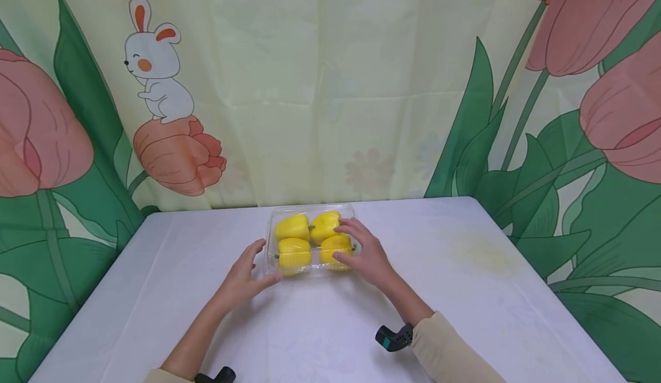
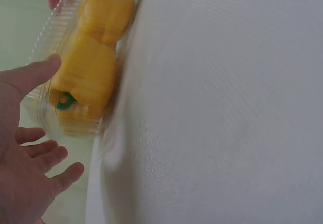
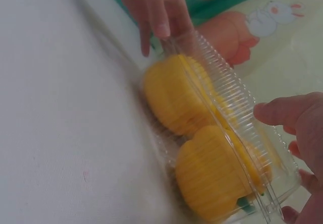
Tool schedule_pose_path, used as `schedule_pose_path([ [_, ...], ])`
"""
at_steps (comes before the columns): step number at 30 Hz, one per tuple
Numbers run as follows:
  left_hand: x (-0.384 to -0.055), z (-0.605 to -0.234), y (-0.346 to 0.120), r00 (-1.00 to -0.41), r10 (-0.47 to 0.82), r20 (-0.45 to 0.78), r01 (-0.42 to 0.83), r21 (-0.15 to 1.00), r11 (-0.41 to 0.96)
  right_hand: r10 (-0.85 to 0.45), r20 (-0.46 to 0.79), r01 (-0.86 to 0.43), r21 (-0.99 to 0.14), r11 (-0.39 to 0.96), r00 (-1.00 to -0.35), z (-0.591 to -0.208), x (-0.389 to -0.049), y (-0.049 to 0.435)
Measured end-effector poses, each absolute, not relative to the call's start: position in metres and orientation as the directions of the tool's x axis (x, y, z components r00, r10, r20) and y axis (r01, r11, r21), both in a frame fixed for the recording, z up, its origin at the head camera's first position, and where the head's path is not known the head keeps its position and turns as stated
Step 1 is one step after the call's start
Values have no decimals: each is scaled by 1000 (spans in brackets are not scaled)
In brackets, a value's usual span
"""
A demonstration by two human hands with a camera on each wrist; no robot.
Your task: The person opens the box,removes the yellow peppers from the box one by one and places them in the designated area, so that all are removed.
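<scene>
With twelve o'clock at the far edge, we see a white-covered table (image 1: 330, 337), its far corners at ten and two, its side edges slanting outward towards eight and four. A printed curtain (image 1: 361, 55) hangs behind that far edge, with a rabbit (image 1: 165, 84) at eleven and tulips (image 1: 588, 27) at one to two. The clear plastic box (image 1: 315, 268) lies just short of twelve, close to the far edge, holding four yellow peppers (image 1: 295, 254). Bare white surface gives us open room from three round through six to nine. At the box's eight, the left hand (image 1: 245, 279) is spread; between three and four, the right hand (image 1: 368, 256) has thumb and fingers apart. We cannot tell whether either hand touches the plastic.
</scene>
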State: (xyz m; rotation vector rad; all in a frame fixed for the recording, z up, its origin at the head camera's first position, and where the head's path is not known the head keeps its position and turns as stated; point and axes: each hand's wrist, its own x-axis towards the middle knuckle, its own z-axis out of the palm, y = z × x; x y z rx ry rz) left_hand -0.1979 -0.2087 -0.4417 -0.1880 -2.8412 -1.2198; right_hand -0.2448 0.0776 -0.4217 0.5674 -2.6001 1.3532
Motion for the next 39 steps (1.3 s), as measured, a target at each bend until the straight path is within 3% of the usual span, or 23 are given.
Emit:
schedule_pose_path([
  [17, -202, -444, -203, -999, 46, 14, 41, 764, 644, -256, 323, -412, -710, 572, -911, -423, -245, 75],
  [28, -202, -444, -201, -999, 48, 4, 33, 790, 613, -256, 242, -349, -736, 580, -936, -424, -245, 73],
  [39, -202, -445, -202, -998, 57, 27, 55, 811, 583, -268, 270, -379, -708, 596, -925, -427, -246, 73],
])
